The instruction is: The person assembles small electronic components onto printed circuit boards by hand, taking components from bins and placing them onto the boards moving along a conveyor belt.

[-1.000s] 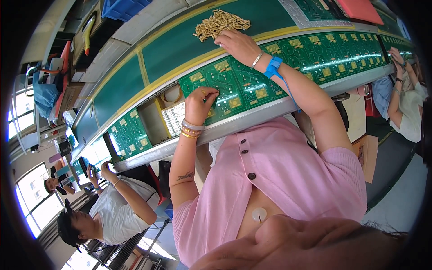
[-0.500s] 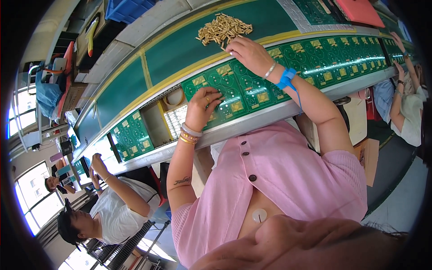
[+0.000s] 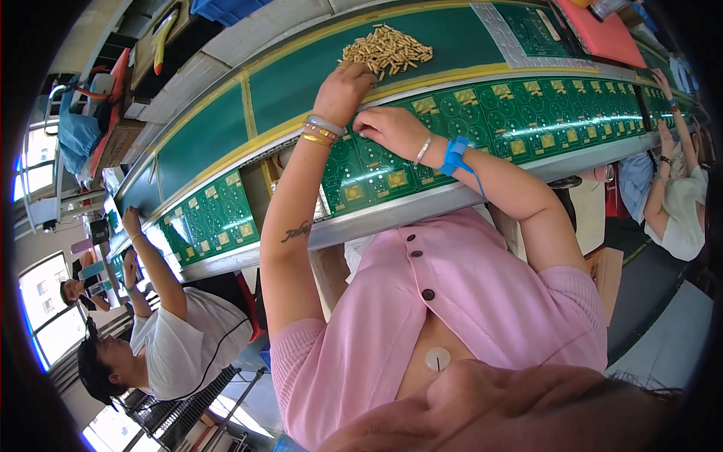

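A heap of small, tan, cylindrical electronic components (image 3: pixel 388 50) lies on the green work surface at the back. At its left edge is my left hand (image 3: pixel 345 92), fingers curled together; their tips are partly hidden, so what they hold does not show. My right hand (image 3: pixel 397 130) is over a green circuit board (image 3: pixel 369 177) in front of the heap. Its thumb and fingers are pinched close to the board's upper part, and anything between them is too small to make out. A blue strap (image 3: pixel 456 156) circles the right wrist.
More green circuit boards (image 3: pixel 527 120) run along a metal-edged rail (image 3: pixel 422 202) to the right, and another board (image 3: pixel 211 218) sits left, past a gap. A red-pink tray (image 3: pixel 602 34) is at the far right. Co-workers sit left (image 3: pixel 188 331) and right (image 3: pixel 674 203).
My left hand has moved up from the board to the heap. My right hand has come from the heap down and left to the board. The co-worker at left has raised an arm.
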`<move>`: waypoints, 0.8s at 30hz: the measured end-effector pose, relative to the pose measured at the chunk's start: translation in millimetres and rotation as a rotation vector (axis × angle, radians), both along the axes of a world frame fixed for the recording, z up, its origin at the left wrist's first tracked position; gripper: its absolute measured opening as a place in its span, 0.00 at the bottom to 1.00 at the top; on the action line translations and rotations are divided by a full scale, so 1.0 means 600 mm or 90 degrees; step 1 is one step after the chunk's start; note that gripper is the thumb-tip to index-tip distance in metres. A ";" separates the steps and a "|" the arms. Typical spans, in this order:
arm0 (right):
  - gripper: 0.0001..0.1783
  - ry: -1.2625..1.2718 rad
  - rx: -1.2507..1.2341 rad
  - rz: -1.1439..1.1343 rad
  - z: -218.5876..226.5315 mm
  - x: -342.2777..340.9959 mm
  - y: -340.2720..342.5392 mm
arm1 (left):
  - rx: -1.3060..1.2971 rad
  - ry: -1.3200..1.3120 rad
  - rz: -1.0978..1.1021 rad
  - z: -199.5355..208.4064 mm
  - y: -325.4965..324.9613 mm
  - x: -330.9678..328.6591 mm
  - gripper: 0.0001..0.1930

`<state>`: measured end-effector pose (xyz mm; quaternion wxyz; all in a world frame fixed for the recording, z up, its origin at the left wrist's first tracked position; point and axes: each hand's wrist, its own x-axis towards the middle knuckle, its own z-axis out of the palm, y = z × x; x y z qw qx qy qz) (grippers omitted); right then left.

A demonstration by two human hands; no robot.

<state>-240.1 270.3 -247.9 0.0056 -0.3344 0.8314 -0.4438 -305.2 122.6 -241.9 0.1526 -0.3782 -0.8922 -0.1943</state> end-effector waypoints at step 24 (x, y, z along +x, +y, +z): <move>0.04 0.006 0.043 0.040 -0.036 -0.031 -0.070 | 0.564 -0.610 0.309 -0.035 -0.161 0.216 0.09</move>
